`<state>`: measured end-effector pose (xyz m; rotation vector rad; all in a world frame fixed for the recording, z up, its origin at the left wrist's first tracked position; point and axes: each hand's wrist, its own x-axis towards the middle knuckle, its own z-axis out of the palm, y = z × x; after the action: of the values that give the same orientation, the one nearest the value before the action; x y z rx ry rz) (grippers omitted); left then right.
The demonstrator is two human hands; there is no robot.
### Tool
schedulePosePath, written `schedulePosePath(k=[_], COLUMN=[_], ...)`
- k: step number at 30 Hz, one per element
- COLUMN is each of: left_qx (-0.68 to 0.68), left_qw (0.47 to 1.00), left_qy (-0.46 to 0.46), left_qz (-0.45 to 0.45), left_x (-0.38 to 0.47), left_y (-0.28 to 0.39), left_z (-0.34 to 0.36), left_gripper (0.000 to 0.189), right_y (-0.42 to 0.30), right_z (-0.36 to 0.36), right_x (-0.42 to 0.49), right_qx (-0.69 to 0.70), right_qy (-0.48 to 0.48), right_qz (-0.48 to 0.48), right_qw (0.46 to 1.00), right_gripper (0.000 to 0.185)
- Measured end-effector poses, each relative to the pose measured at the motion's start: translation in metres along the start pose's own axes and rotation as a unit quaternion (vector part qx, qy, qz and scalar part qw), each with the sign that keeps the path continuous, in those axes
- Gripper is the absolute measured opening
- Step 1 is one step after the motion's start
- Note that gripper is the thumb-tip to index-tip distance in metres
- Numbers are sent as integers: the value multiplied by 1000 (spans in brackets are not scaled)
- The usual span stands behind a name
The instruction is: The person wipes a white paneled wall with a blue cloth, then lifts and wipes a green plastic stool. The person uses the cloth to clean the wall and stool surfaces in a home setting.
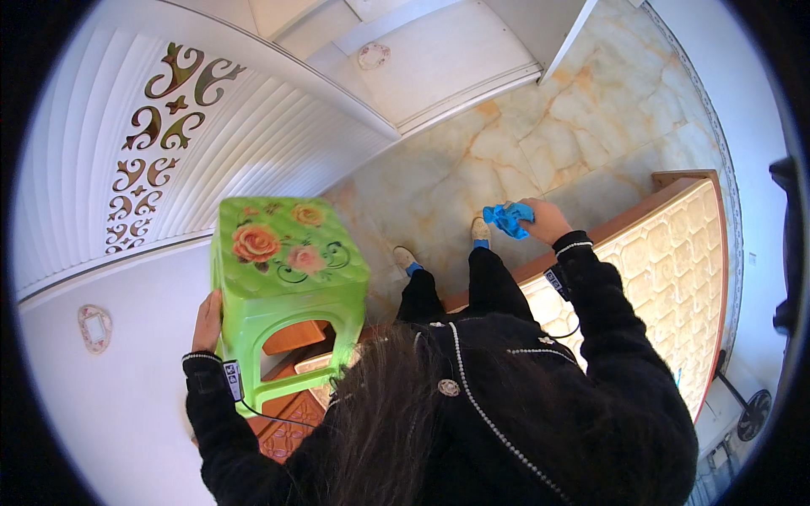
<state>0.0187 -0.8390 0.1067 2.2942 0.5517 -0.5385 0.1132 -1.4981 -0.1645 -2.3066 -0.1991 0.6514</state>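
Observation:
A green plastic stool with a flower-printed seat is close to me on the left. My left hand holds it by its left side, with part of the fingers hidden against the plastic. What bears the stool's legs cannot be made out. Out to the right, my right hand is closed around a crumpled blue cloth, which hangs in the air above the floor.
Marble-patterned floor tiles stretch ahead of my feet. To the right is a wooden bed frame with a patterned mattress. A white slatted door with scroll cut-outs borders the left. Beyond stands a white cabinet. A black fan is at far right.

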Motion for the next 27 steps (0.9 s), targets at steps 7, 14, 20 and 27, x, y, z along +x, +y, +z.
schedulePosePath(k=[7,14,20,27], left_qx=[52,6,-32,-161], left_qw=[996,972,976,982], left_qy=[-39,-144,-115,-53], left_qz=[56,185,180,81], left_x=[71,183,294,332], left_y=[98,171,117,68], left_z=[97,221,336,423], left_gripper=[48,51,46,62], right_y=[18,60,93,100], right_z=[47,110,162,210], right_x=[15,8,13,8], right_qx=[-36,-51,-26,-64], right_qy=[-54,-197,-227,-187], right_qz=[-26,43,115,175], right_qw=[998,978,967,965], right_gripper=[31,30,37,37])
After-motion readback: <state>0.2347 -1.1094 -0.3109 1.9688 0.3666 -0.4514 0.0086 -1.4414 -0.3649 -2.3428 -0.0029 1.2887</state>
